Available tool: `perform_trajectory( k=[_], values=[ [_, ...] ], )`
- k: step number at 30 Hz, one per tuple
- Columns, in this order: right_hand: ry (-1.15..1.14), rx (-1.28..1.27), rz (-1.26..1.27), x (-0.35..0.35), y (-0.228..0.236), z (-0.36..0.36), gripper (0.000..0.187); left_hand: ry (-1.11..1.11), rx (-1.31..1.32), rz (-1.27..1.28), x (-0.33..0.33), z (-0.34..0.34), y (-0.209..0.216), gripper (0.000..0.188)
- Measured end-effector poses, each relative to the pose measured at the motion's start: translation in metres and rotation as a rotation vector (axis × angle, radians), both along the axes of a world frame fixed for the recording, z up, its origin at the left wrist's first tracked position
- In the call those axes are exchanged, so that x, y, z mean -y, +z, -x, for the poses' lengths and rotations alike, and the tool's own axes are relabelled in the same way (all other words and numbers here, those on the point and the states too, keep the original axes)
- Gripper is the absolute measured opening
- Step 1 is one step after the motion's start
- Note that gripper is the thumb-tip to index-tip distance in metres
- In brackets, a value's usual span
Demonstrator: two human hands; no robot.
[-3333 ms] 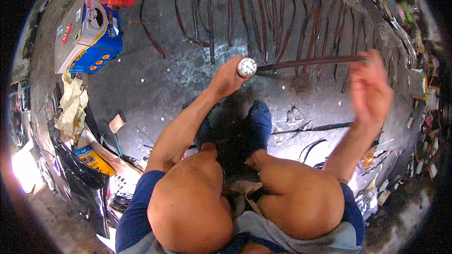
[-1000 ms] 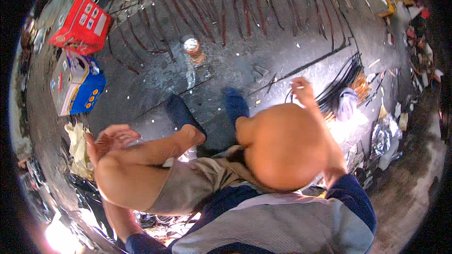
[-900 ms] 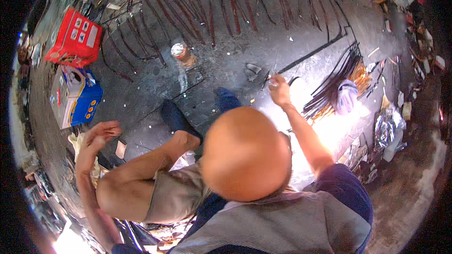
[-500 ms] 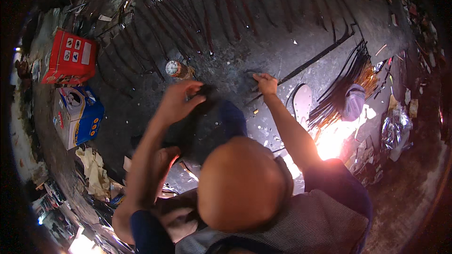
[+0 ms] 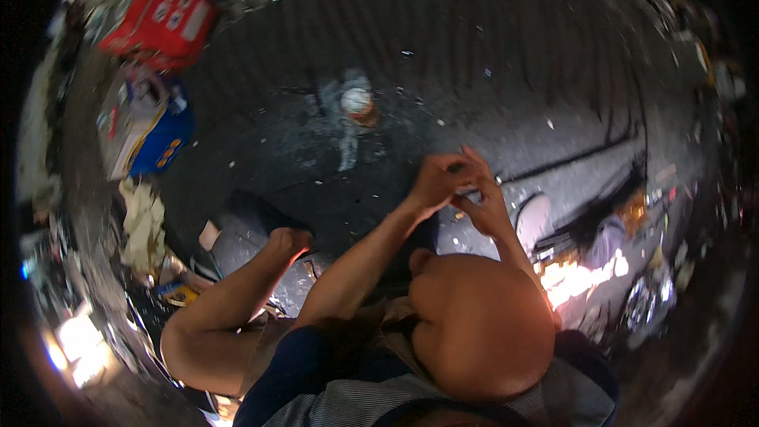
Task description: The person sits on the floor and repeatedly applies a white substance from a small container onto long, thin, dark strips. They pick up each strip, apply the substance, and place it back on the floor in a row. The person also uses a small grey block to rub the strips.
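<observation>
My left hand (image 5: pixel 436 183) and my right hand (image 5: pixel 490 209) meet in front of my bent knee, their fingertips curled in toward each other. The fingers are pinched, but blur hides whatever is between them. Just beyond my right hand, the near end of a long dark strip (image 5: pixel 565 159) reaches toward my fingers; I cannot tell whether they touch it. Farther off and to the left stands a small round container (image 5: pixel 358 101) with a whitish top, a pale stain on the floor around it.
A red box (image 5: pixel 175 22) and a blue and white box (image 5: pixel 162 130) stand at the left, above crumpled tan paper (image 5: pixel 142 225). Many dark strips lie across the far floor. At right are a sandal-shaped sole (image 5: pixel 534 217), a strip bundle and a purplish cloth (image 5: pixel 607 239).
My left hand has moved right and my right hand has drawn back from the floor, so they now meet. The view has shifted, and the round container appears farther right.
</observation>
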State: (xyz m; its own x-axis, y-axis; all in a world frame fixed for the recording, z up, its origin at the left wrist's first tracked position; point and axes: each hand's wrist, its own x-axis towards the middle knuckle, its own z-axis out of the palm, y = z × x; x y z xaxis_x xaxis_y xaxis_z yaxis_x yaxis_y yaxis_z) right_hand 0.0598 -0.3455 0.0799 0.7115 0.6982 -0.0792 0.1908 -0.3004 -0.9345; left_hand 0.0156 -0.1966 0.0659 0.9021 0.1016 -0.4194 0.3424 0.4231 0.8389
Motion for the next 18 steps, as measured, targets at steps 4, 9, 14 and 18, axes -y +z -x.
perform_trajectory(
  k=[4,9,14,18],
  values=[
    [0.027,0.187,0.181,-0.011,-0.018,0.014,0.044,0.115,0.293,-0.617,-0.011,0.011,-0.016,0.013],
    [0.034,0.691,0.436,-0.018,-0.013,0.023,0.035,-0.053,0.272,-0.929,-0.017,0.018,-0.020,0.008],
    [0.017,0.673,0.503,-0.009,-0.016,0.032,0.037,-0.061,0.157,-0.540,-0.005,0.031,-0.025,0.017],
    [-0.027,0.294,0.374,0.005,-0.020,0.049,0.043,-0.079,0.174,-0.744,0.010,0.035,-0.029,0.016]
  ],
)
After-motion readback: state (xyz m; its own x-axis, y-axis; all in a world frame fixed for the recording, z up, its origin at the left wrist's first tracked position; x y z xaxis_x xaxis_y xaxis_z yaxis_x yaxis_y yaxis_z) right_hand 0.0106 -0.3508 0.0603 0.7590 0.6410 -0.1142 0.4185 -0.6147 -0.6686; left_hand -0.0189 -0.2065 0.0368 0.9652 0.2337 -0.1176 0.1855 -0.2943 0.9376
